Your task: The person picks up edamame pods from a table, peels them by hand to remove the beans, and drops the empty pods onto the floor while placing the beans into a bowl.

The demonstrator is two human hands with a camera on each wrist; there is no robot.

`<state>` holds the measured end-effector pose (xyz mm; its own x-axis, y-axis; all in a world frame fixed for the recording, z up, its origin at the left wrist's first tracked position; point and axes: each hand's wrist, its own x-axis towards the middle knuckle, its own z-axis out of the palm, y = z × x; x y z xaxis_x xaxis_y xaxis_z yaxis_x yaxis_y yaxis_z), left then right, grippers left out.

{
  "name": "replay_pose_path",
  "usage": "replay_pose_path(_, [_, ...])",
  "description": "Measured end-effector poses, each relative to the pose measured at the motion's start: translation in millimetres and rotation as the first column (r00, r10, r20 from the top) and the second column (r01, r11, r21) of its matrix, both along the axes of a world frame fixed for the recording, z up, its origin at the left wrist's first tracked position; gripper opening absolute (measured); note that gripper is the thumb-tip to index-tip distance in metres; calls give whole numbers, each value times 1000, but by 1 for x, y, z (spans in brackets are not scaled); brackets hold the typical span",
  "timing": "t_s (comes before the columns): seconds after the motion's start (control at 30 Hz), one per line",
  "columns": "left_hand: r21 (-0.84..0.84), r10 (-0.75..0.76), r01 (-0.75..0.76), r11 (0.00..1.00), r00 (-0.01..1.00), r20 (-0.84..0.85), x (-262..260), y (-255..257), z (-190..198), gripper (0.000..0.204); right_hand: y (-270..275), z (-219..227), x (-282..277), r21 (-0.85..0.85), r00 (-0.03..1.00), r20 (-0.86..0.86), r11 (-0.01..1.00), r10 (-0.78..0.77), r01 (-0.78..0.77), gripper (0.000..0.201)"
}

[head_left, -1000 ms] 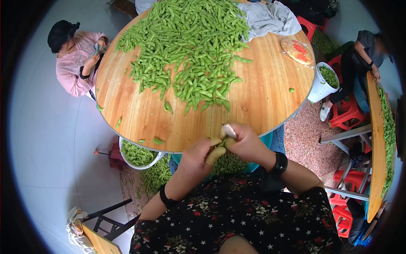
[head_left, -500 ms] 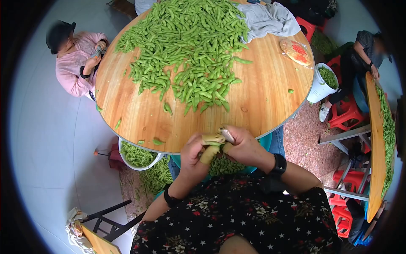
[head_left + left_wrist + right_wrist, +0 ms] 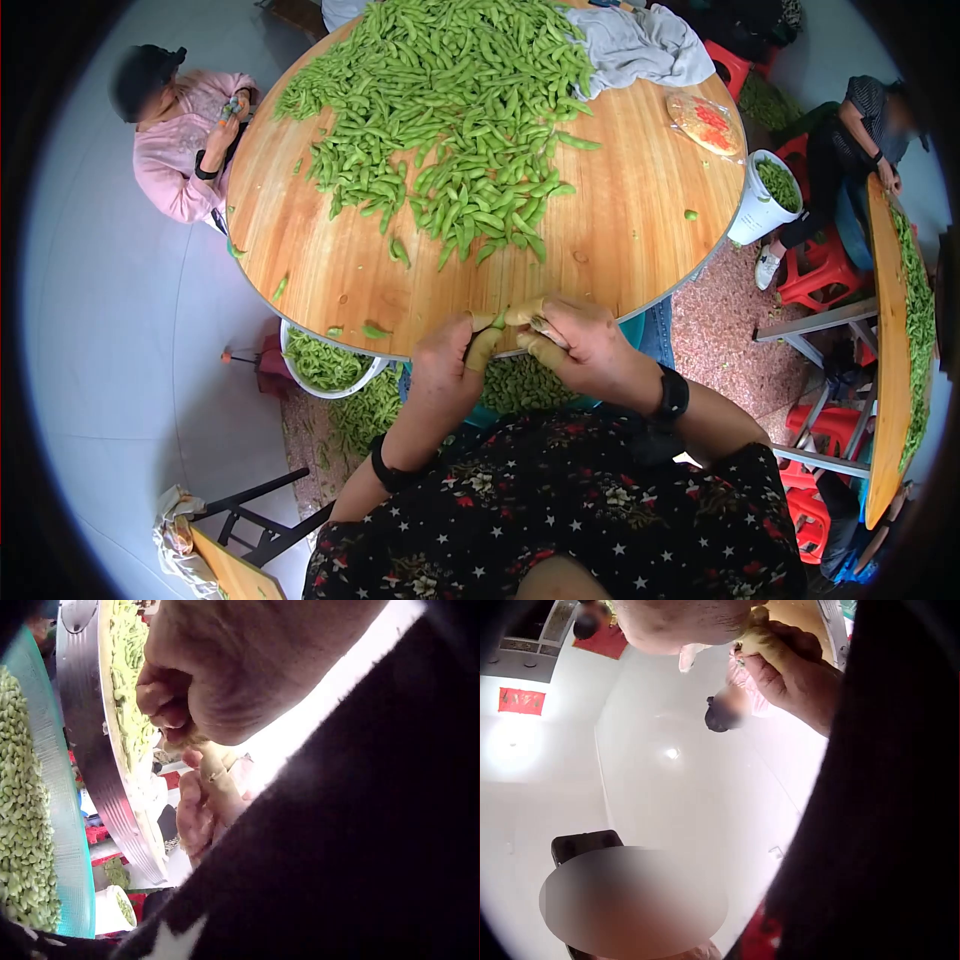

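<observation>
In the head view the left hand pinches a green pod between thumb and forefinger, both wrapped in yellowish covers. The right hand, with similar covers on its fingers, meets the pod from the other side and grips a small pale metallic tool. Both hands are just over the near edge of the round wooden table. Below them lies a basin of shelled beans; its teal rim shows in the left wrist view. A large heap of pods covers the table's far part.
A grey cloth and a wrapped round item lie at the table's right. White buckets of pods stand lower left and right. One person in pink sits left; another in dark clothing sits right, near red stools.
The hands have drawn slightly apart from their closer, overlapping position. The left hand's fingers now pinch a pod at its tip, and the tool in the right hand has tilted.
</observation>
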<state>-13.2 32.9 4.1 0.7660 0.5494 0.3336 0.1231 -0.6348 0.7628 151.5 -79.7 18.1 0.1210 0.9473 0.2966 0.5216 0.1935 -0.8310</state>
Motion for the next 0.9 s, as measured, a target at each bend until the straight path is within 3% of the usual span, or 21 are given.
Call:
replay_pose_path(0.03, [26,2,-3,1000,1000,9,1,-1,2,10,3,-4,-2,1,1000,0,1000,0,0,19])
replay_pose_path(0.1, [52,-22,22,998,1000,13,0,0,3,13,10,-9,-7,192,1000,-3,981,-29,29,20])
replay_pose_path(0.23, [151,-126,129,980,992,-24,-3,-1,5,21,6,-10,-6,125,997,0,989,-74,73,28])
replay_pose_path(0.43, [65,-153,161,985,982,-108,-5,-5,19,18,7,-10,-6,103,997,21,992,-77,74,21])
replay_pose_path(0.53, [107,-143,153,982,984,-102,-6,-1,12,14,11,-17,-9,92,991,-95,991,-90,98,18])
replay_pose_path(0.6, [94,-122,128,987,990,-70,-3,-2,11,12,16,-27,-10,29,910,-410,997,-53,71,11])
replay_pose_path(0.63, [81,-97,100,992,995,-37,-2,-2,11,11,15,-22,-7,29,910,-411,997,-53,71,11])
replay_pose_path(0.7, [28,-82,83,996,996,-40,-3,-1,13,10,15,-7,1,-294,592,-796,936,-127,-195,9])
replay_pose_path(0.77, [-26,-65,64,998,997,-44,-5,-1,13,10,16,-5,-1,-306,604,-785,934,-139,-183,9])
replay_pose_path(0.83, [46,-18,19,999,999,-32,-3,-2,10,11,16,-7,-4,-318,616,-773,933,-152,-169,9])
replay_pose_path(0.87, [47,-16,17,999,999,-32,-1,-4,12,11,17,-10,-7,-255,680,-722,963,-130,-87,8])
replay_pose_path(0.9, [54,92,-92,994,996,0,1,-8,14,11,17,-13,-8,-182,739,-663,983,-116,-9,7])
